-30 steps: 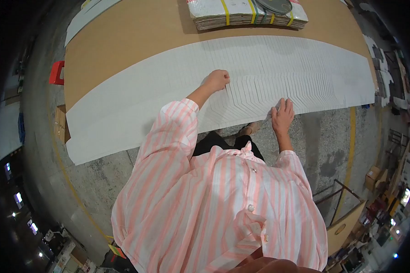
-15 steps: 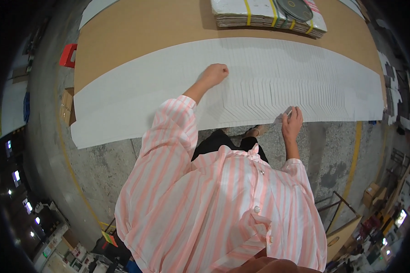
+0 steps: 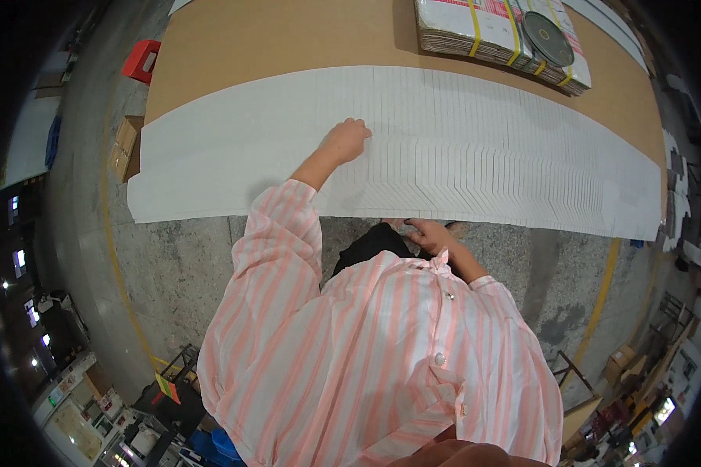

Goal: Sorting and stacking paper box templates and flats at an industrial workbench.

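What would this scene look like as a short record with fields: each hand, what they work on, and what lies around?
Left hand: stretched forward, resting closed on the white fanned sheets
Right hand: drawn in at the near edge of the sheets, close to the body
Surface: brown board under the sheets, on a concrete floor
Far side: strapped bundle of flat cartons with a dark disc on top
Left edge: red stool, small cardboard box

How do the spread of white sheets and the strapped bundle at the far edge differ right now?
The white sheets lie fanned out, overlapping in one long row; the strapped bundle is stacked tight. The sheets are loose and plain white, under the left hand; the bundle is printed, bound by yellow straps and untouched. Both rest on the brown board.
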Available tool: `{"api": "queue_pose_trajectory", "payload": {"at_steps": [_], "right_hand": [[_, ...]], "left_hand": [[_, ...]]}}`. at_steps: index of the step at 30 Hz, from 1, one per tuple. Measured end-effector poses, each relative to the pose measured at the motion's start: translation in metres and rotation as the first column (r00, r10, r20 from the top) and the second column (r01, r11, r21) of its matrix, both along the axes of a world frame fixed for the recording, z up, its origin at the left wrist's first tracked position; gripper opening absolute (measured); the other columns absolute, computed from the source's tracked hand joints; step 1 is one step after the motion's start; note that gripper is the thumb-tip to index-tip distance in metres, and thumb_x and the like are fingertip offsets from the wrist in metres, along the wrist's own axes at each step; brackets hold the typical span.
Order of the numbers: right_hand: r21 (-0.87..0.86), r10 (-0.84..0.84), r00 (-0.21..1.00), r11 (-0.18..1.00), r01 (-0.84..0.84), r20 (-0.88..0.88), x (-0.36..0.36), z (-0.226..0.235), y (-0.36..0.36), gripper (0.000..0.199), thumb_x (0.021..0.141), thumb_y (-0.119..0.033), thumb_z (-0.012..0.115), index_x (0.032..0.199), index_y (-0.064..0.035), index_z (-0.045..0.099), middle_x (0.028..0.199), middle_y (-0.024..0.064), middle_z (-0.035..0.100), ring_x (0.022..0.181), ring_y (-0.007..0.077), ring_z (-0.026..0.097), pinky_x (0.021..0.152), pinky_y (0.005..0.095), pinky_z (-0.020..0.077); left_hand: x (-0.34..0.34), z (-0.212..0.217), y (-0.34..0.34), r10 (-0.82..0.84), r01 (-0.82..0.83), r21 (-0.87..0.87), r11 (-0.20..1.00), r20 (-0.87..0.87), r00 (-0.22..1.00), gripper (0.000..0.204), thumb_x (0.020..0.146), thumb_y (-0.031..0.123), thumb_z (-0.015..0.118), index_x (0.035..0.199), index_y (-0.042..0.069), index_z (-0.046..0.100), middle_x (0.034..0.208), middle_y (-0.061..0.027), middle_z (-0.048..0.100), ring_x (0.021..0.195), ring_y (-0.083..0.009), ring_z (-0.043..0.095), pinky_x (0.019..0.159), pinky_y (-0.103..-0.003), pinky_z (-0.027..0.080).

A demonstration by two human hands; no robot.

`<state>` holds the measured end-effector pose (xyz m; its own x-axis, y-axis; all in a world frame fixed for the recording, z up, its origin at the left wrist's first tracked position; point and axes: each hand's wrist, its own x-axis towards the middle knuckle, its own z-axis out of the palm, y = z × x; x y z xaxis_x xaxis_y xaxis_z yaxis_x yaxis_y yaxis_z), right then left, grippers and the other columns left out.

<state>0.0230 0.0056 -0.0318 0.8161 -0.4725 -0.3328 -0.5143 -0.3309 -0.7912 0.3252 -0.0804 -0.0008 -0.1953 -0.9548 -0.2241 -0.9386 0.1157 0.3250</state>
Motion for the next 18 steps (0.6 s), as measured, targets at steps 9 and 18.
{"api": "queue_pose_trajectory", "payload": {"at_steps": [9,18], "right_hand": [[0.248,0.105,0.994,0.963,-0.101,-0.006,0.018,-0.036,-0.001,0.041,0.078,-0.03,0.051,0.108,-0.0021,0.054,0.101,0.0201,0.057,0.091,0.0332,0.055,0.079,0.0397,0.0438],[0.256,0.161,0.986,0.952,-0.166,0.039,-0.004,-0.075,-0.006,0.044,0.076,-0.037,0.052,0.1,-0.0017,0.06,0.096,0.0189,0.06,0.089,0.0296,0.057,0.077,0.0379,0.0437]], "left_hand": [[0.006,-0.023,0.009,-0.088,0.078,-0.199,0.977,-0.041,0.995,0.03,0.069,0.001,0.045,0.094,0.003,0.061,0.091,-0.0165,0.057,0.091,-0.0313,0.052,0.086,-0.041,0.039],[-0.01,-0.011,-0.022,-0.024,-0.004,-0.145,0.989,-0.191,0.981,0.031,0.072,0.0,0.044,0.095,0.007,0.064,0.094,-0.0159,0.059,0.091,-0.0319,0.054,0.081,-0.04,0.043]]}}
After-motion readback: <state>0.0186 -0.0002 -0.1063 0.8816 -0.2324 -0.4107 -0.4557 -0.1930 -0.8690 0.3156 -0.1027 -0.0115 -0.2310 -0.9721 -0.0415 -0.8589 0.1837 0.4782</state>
